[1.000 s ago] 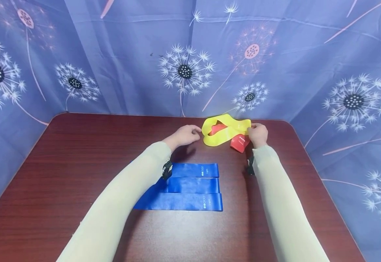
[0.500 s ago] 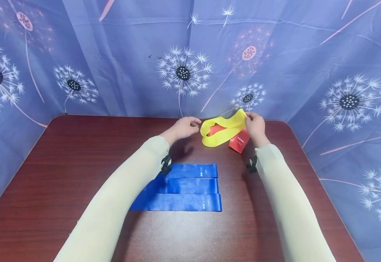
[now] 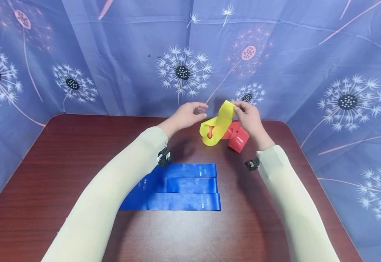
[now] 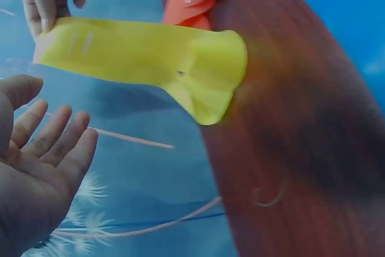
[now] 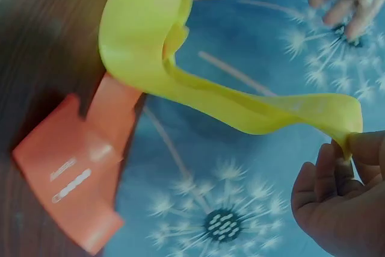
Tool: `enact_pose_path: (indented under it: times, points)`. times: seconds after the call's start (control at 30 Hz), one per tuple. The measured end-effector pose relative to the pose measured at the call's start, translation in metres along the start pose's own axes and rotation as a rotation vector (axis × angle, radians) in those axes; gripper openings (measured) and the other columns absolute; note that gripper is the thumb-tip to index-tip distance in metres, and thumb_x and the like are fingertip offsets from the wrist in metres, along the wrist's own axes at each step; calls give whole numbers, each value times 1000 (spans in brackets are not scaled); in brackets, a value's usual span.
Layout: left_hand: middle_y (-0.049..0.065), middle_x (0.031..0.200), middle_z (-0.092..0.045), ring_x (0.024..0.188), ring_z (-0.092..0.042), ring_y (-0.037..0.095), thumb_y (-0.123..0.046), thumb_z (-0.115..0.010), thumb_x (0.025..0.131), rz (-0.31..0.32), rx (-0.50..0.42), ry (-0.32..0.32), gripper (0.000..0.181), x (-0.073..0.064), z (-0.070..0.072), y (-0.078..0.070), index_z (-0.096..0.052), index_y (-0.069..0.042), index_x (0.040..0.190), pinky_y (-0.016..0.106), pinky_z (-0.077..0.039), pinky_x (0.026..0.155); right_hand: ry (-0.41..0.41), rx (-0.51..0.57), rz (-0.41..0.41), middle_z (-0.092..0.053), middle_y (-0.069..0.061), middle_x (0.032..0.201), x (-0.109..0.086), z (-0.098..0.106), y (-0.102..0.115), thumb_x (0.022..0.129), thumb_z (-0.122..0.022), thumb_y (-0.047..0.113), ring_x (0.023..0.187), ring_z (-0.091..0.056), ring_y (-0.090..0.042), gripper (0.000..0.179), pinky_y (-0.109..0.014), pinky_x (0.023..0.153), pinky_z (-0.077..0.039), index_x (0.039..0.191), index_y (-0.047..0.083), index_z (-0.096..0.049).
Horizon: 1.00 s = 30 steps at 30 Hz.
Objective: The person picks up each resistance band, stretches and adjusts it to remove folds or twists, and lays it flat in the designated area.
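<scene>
1. Raised since the earlier frame: yellow looped rubbery band's upper end, pinched by the right hand (image 3: 251,118).
2. Left hand (image 3: 185,115), empty, fingers extended, is nearby.
3. Yellow band (image 3: 224,118) overlaps the folded red rubbery band (image 3: 239,141) on the brown wooden bench (image 3: 184,236).

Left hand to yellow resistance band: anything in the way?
Nothing visible. In the left wrist view, only open space separates the left hand from the yellow resistance band, whose raised end the right hand pinches. The red resistance band shows through the yellow loop and right of it, not between.
</scene>
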State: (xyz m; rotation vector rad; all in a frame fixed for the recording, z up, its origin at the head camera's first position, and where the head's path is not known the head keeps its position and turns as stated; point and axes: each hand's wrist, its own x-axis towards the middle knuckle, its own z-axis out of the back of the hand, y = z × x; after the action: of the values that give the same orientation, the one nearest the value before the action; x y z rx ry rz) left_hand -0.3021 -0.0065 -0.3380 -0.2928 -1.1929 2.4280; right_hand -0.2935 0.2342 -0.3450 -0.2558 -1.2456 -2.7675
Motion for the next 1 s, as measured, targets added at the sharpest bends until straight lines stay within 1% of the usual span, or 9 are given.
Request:
enact_pose_path:
  times: [0.13, 0.23, 0.37, 0.53, 0.63, 0.7, 0.77, 0.87, 1.0]
  points:
    - [11, 143, -64, 136, -58, 27, -22, -62, 102, -8, -23, -7, 46, 1, 9, -12, -55, -12, 146, 39, -51, 109, 45, 4, 40, -66, -27, 129, -5, -3, 14, 106, -50, 7, 113, -60, -31, 31, -36, 98, -48, 131, -5, -64]
    - [10, 141, -65, 134, -59, 26, -25, -63, 102, -18, -10, 1, 45, 0, 12, -17, -57, -12, 145, 39, -51, 110, 80, -2, 79, -67, -26, 123, -9, -7, 25, 106, -51, 8, 109, -61, -33, 30, -40, 95, -49, 131, -3, -65]
    - [10, 138, -66, 129, -63, 25, -27, -63, 102, -33, 18, 14, 43, -4, 11, -20, -60, -11, 141, 38, -51, 108, 118, -15, 126, -67, -23, 117, -14, -14, 37, 105, -53, 8, 100, -63, -34, 30, -38, 86, -52, 132, 0, -63]
    - [11, 123, -72, 114, -66, 23, -25, -63, 102, -40, 92, 47, 33, -9, 14, -24, -68, -10, 131, 37, -53, 100, 142, -7, 185, -66, -21, 109, -18, -22, 43, 103, -58, 6, 90, -62, -31, 31, -32, 79, -53, 134, 1, -59]
    - [10, 120, -74, 113, -67, 23, -24, -64, 102, -43, 145, 82, 30, -12, 17, -25, -70, -10, 127, 38, -54, 100, 145, 8, 204, -68, -19, 106, -22, -26, 44, 101, -61, 7, 85, -62, -29, 30, -23, 73, -50, 131, 2, -61]
    - [10, 120, -75, 112, -68, 23, -22, -64, 101, -51, 176, 89, 28, -13, 18, -25, -72, -9, 124, 38, -54, 100, 141, 24, 207, -68, -19, 105, -24, -29, 45, 101, -63, 8, 84, -62, -29, 29, -22, 72, -50, 129, 3, -62]
    - [10, 118, -76, 110, -68, 24, -20, -64, 101, -57, 205, 77, 25, -14, 20, -25, -74, -8, 121, 38, -54, 100, 137, 52, 204, -68, -19, 105, -25, -32, 46, 101, -64, 10, 86, -63, -30, 29, -23, 75, -51, 129, 2, -63]
    - [12, 113, -75, 104, -67, 24, -17, -63, 101, -54, 214, 29, 22, -17, 24, -25, -74, -6, 117, 37, -54, 96, 145, 99, 169, -66, -20, 109, -26, -39, 42, 100, -65, 14, 94, -64, -30, 33, -29, 84, -52, 131, 2, -61]
    - [12, 110, -72, 101, -64, 24, -17, -61, 101, -49, 189, -51, 21, -22, 30, -27, -72, -7, 115, 37, -52, 92, 217, 161, 75, -66, -21, 122, -27, -50, 25, 97, -70, 19, 111, -63, -33, 46, -41, 99, -51, 137, 1, -56]
